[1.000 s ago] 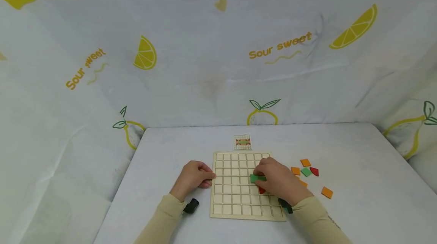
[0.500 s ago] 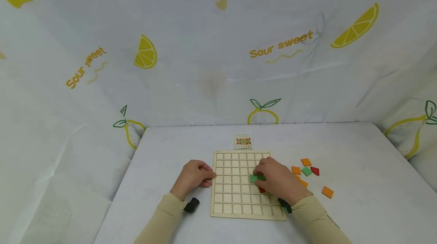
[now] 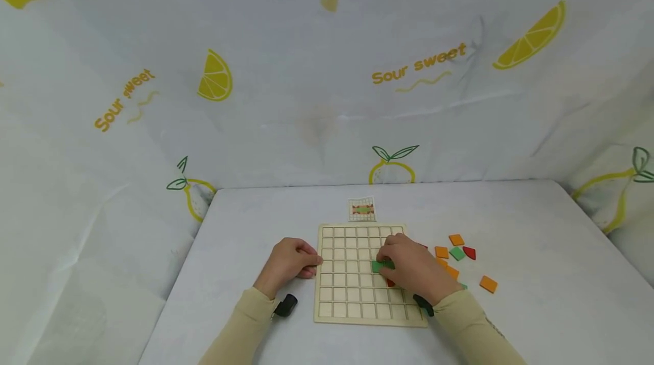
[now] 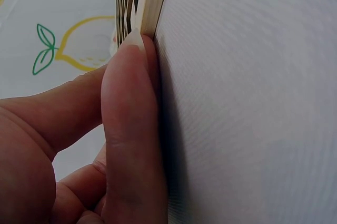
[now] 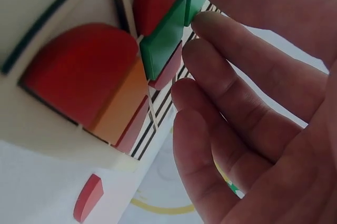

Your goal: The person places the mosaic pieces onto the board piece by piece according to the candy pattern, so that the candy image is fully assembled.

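My left hand (image 3: 291, 261) pinches the left edge of a pale wooden grid board (image 3: 339, 282) between thumb and fingers; the left wrist view shows the thumb (image 4: 130, 92) against the rim. Over the board's right half is my right hand (image 3: 414, 265). Its thumb and index finger pinch a small green tile (image 3: 377, 266) lying in a middle row. The right wrist view shows another green tile (image 5: 164, 39), red rounded tiles (image 5: 84, 71) and an orange tile (image 5: 120, 95) set along the board's right side. From the head, my right hand hides most of these.
Loose orange tiles (image 3: 488, 284), a green tile (image 3: 457, 253) and a red curved tile (image 3: 469, 252) lie on the white table right of the board. Behind the board lies a small card (image 3: 361, 209) printed with a coloured grid pattern. A lemon-print cloth hangs behind.
Both hands keep nearly the same places and holds. A bit of red tile now shows past the far side of my right hand. The head view has shifted slightly.
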The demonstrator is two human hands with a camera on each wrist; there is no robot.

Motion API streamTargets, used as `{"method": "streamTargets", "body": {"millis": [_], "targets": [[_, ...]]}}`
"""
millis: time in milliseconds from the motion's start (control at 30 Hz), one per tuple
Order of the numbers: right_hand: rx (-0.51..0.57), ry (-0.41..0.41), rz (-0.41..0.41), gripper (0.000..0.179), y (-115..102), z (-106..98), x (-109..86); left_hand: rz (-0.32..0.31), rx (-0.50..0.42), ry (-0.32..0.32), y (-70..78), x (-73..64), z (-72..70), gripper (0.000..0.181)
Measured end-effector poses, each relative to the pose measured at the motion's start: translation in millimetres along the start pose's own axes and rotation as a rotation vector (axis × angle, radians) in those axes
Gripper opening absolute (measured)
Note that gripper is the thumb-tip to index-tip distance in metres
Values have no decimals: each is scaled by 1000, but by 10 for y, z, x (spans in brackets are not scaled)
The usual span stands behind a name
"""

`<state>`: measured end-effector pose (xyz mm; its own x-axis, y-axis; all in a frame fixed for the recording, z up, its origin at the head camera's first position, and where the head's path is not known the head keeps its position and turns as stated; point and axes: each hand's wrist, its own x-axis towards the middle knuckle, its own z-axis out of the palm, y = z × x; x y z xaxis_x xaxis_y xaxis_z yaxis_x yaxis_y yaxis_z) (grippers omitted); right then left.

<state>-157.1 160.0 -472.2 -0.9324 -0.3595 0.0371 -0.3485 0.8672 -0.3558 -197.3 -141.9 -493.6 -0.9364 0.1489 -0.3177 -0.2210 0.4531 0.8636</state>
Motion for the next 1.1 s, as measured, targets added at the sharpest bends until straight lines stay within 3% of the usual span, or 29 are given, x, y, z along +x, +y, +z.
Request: {"method": "streamTargets", "body": {"millis": [100,233,733,1100], "targets": [[-4,15,-2,12,47,-21,5,-7,0,6,-5,0,-12,21],[20,8,62,11,191,-102,-21,-14,5,11,-18,-3,-15,21],[-19,-5,275,22,1077,-496,-437,-4,15,17,-4,-42,-15,19],[-72,-16,295,27,1270,-521,-490,3,16,7,-6,-25,19,21]]}}
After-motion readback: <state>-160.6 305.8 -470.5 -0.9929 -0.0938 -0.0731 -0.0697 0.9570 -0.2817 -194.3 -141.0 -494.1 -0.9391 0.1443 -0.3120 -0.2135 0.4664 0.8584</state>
